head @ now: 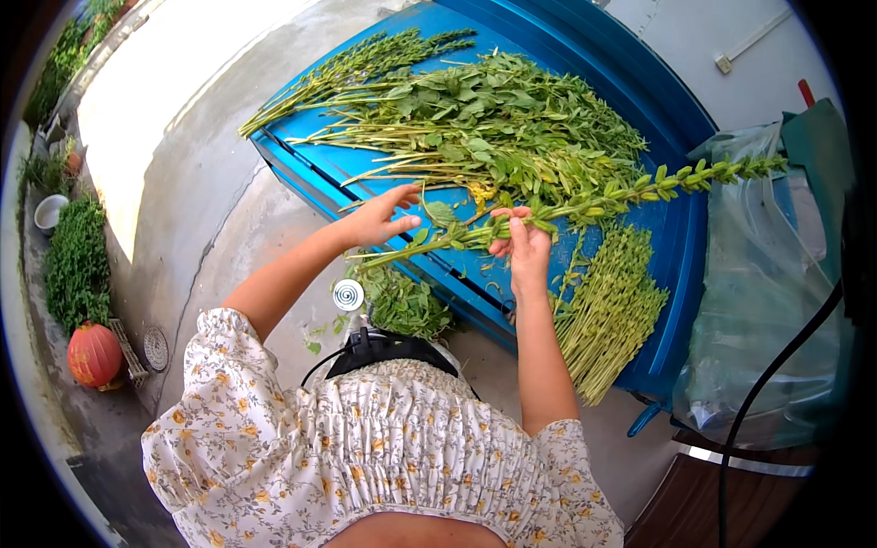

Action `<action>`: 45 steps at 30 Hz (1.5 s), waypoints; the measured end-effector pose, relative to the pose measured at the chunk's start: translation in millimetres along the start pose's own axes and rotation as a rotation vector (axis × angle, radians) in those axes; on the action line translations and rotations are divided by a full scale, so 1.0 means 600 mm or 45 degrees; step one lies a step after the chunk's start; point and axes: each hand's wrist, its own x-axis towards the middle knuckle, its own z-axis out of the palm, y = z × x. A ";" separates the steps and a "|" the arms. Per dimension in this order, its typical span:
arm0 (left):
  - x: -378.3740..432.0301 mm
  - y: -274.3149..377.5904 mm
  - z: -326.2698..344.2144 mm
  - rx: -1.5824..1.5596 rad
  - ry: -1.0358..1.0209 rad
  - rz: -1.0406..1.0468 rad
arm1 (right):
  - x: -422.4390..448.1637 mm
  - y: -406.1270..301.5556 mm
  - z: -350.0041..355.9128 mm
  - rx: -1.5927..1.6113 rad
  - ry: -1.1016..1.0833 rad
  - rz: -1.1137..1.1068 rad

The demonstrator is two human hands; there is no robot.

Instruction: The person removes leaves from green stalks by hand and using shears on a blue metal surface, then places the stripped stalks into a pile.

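Note:
My right hand (524, 250) is closed around long green stalks with pods (637, 192), probably sesame, which slant from lower left to upper right over a blue metal truck bed (678, 288). Left of it, my left hand (384, 216) has its fingers apart, just above the cut stem ends, holding nothing that I can see. Behind both hands a large heap of leafy stalks (493, 116) lies on the bed. A smaller bunch of podded stalks (370, 68) lies at the far left corner, and a bundle of mostly leafless podded stalks (610, 308) rests at the right.
Stripped leaves (404, 301) are piled on the concrete floor below the bed's near edge. Clear plastic sheeting (760, 294) hangs at the right, near a black cable (774, 370). A red lantern (94, 354) and potted greenery (77, 267) stand at the far left.

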 end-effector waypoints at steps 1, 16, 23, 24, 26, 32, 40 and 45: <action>-0.051 -0.033 0.001 0.095 -0.026 -0.072 | 0.008 -0.007 -0.001 0.032 -0.003 0.019; -0.274 -0.119 -0.096 -0.395 0.634 -0.482 | 0.054 0.040 0.171 0.071 -0.297 0.359; -0.218 -0.230 -0.262 -0.181 0.791 -0.451 | -0.065 0.164 0.103 -0.100 -0.065 0.561; -0.194 -0.246 -0.285 -0.093 0.798 -0.472 | -0.088 0.176 0.087 -0.107 -0.009 0.581; -0.145 -0.272 -0.330 0.055 0.856 -0.498 | -0.127 0.191 0.065 -0.114 0.115 0.649; -0.003 -0.304 -0.424 0.307 0.837 -0.784 | -0.212 0.216 0.039 -0.140 0.388 0.793; 0.086 -0.384 -0.491 0.381 0.863 -0.904 | -0.247 0.247 0.036 -0.130 0.456 1.007; 0.097 -0.429 -0.531 0.262 0.597 -0.949 | -0.230 0.263 0.028 -0.182 0.416 1.040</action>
